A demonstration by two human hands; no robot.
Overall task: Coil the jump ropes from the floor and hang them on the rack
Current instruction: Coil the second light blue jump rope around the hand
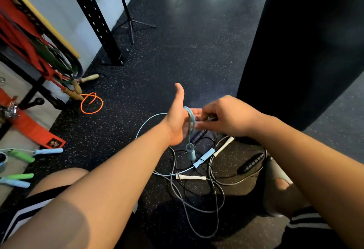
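Head view: we hold our left hand [178, 122] flat, thumb up, fingers straight, with the light-blue jump rope [191, 119] looped round its palm; our right hand [226, 116] pinches that rope beside the left fingertips. One blue handle [190, 151] dangles over the tangled ropes [190, 177] on the floor [197, 51].

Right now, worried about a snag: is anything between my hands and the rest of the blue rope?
Yes. The blue rope wound on the left hand and pinched by the right hand trails into the pile, where a black cord and a grey cord cross it.
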